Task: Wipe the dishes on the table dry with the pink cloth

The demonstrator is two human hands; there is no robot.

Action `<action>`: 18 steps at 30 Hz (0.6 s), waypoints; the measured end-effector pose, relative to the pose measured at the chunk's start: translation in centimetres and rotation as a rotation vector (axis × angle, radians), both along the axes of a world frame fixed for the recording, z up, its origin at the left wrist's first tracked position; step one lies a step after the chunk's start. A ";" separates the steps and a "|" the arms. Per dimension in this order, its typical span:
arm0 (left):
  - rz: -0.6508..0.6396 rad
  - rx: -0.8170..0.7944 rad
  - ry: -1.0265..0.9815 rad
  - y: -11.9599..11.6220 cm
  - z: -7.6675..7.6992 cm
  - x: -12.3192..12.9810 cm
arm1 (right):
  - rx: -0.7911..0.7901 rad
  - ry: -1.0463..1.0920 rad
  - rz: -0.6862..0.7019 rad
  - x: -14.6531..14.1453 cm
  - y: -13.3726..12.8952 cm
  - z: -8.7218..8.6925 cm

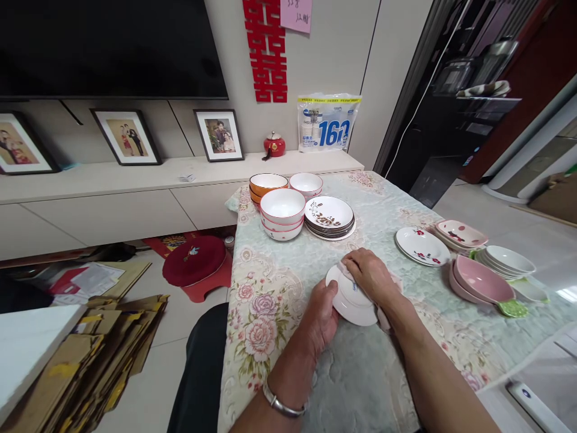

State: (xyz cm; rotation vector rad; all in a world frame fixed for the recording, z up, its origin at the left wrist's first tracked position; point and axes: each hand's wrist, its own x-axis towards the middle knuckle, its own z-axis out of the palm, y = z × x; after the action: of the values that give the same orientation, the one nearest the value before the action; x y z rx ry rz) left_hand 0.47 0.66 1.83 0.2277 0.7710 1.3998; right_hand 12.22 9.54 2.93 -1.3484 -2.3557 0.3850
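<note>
Gripping a white plate [356, 305] by its left rim with the left hand [322, 313], pressing a cloth [384, 319] against it with the right hand [369, 273], over the near worktop [374, 210].

Can read blue "160" on the far plastic bag [329, 123]; cannot make out the plate's small blue mark or the handwriting on the pink note [296, 15], cut off above, beside red double-happiness characters [268, 54]. Working over a floral tablecloth [261, 334], facing a pale cabinet [135, 210] and, far left, a cropped television [112, 48].

I saw room over the tablecloth [265, 288] left of the held plate [352, 304]; beyond, white bowls [283, 214] and brown-flowered plates [330, 215] barred the way.
</note>
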 end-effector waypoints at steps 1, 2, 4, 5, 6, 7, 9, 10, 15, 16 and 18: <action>0.000 -0.005 0.003 0.0 0.0 0.0 | -0.005 -0.023 -0.062 0.3 0.1 -0.1; 0.001 -0.011 0.009 0.0 0.0 0.0 | -0.002 -0.040 -0.108 0.5 0.2 -0.3; 0.002 -0.023 0.017 -0.1 0.0 0.0 | 0.029 -0.051 -0.173 0.7 0.3 -0.5; 0.002 -0.029 0.018 -0.1 0.1 0.0 | 0.051 -0.043 -0.199 0.8 0.2 -0.6; 0.003 -0.035 0.016 -0.1 0.2 0.0 | 0.068 -0.024 -0.218 0.8 0.2 -0.6; 0.005 -0.040 0.012 -0.1 0.2 0.0 | 0.074 0.011 -0.225 0.8 0.1 -0.6; 0.006 -0.047 0.005 -0.2 0.3 -0.1 | 0.033 0.121 -0.195 0.8 0.0 -0.5; 0.005 -0.048 0.002 -0.2 0.3 -0.1 | -0.005 0.179 -0.155 0.8 -0.1 -0.4; 0.011 -0.032 0.001 -0.1 0.3 0.0 | -0.182 0.250 0.104 1.6 -0.2 0.1; 0.017 -0.033 0.006 -0.1 0.3 0.0 | -0.193 0.236 0.113 1.8 -0.1 0.1; 0.038 -0.048 0.015 0.0 0.4 0.0 | -0.181 0.213 0.054 2.2 0.2 0.0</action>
State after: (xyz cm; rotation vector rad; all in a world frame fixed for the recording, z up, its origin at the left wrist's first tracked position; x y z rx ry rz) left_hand 0.52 0.67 2.19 0.1872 0.8238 1.4151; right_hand 14.46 9.69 2.93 -1.2540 -2.2270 0.7356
